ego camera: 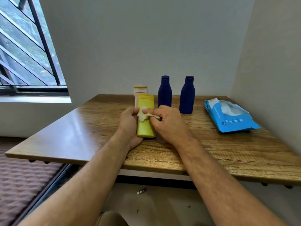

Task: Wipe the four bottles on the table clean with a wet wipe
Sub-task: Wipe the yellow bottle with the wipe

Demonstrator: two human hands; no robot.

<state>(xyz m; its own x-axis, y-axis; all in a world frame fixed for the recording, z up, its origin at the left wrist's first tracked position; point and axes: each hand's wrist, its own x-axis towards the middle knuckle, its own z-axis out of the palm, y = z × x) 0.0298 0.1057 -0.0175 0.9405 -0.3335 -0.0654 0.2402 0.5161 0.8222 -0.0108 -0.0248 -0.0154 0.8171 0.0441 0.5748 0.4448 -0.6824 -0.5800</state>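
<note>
Centrally, over the wooden table (211, 154), found yellow bottle (145, 121) held tilted, cap end away from the wearer, base end nearest. Gripped from its left side by left hand (130, 123), palm cupped against the bottle's lower half, fingers wrapped behind, thumb near the front face. Forearm extended straight in from lower left.

Noted right hand (167, 123) curled, knuckles up, pinching a crumpled white wet wipe (144, 115) between thumb and fingertips. Wipe pressed against the bottle's front face, at about mid-height, just below the cap. Right forearm extended in from lower right, wrist slightly bent inward.

Observed behind the yellow bottle a cream bottle (140, 92) standing upright, largely hidden, only its cap and shoulder showing. Recorded first blue bottle (164, 92) upright just right of it, second blue bottle (187, 95) upright further right, both capped, apart from each other.

Logged blue wipes pack (234, 123) lying flat near the table's right side, flap open, white sheet protruding. Also logged window (24, 46) with bars at left, small object (141, 191) on the floor beneath the table, identity unclear.
</note>
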